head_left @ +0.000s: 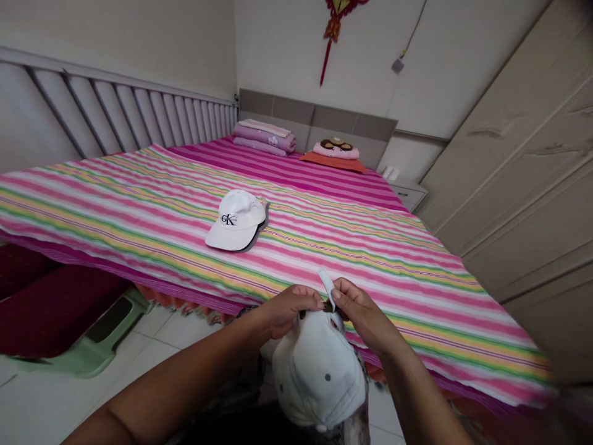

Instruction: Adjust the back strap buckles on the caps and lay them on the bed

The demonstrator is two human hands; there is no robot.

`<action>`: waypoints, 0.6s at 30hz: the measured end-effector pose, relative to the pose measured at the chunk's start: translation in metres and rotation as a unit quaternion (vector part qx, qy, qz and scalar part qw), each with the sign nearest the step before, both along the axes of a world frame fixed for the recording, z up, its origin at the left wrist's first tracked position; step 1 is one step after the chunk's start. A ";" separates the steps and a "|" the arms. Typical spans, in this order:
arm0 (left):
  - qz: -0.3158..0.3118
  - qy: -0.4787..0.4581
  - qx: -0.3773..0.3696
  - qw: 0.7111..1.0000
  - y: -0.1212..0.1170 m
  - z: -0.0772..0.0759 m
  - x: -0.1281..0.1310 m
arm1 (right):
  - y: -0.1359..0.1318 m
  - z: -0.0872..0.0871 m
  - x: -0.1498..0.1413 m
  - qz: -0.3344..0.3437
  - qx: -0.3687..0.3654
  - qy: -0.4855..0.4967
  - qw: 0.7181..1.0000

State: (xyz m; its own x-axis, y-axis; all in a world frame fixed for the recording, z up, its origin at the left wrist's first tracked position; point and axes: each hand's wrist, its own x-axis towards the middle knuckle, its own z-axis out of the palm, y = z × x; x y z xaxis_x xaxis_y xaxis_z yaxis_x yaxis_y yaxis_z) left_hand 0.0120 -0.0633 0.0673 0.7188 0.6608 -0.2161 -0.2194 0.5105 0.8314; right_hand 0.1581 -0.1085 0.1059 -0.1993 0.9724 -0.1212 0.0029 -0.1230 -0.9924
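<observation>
Close to my body, over the bed's front edge, is a pale baseball cap (319, 371) with its rear strap end pointing away from me. My left hand (295, 306) pinches the cap's back edge beside a small dark buckle (328, 306). The light strap (327, 283) stands up past the buckle, and my right hand (351, 303) grips it between thumb and fingers. Farther off, a white cap (237, 216) with black letters on its front lies on the striped sheet, its brim towards me.
The bed's striped sheet (370, 253) spreads ahead. Folded purple bedding (264, 137) and a pink folded item (336, 150) lie by the headboard (287, 114). A green stool (106, 340) stands at left, a wardrobe (519, 161) at right, and a small nightstand (407, 193) beside the bed.
</observation>
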 end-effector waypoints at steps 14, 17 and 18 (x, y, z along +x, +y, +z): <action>-0.050 -0.037 0.040 0.997 -0.004 0.003 0.003 | 0.006 -0.006 0.006 0.029 0.037 -0.062 0.997; -0.026 -0.003 0.039 0.999 -0.004 0.003 0.005 | 0.006 -0.006 0.006 0.019 0.038 -0.067 0.997; -0.012 0.012 0.036 0.999 -0.004 0.003 0.006 | 0.005 -0.006 0.006 0.015 0.041 -0.069 0.997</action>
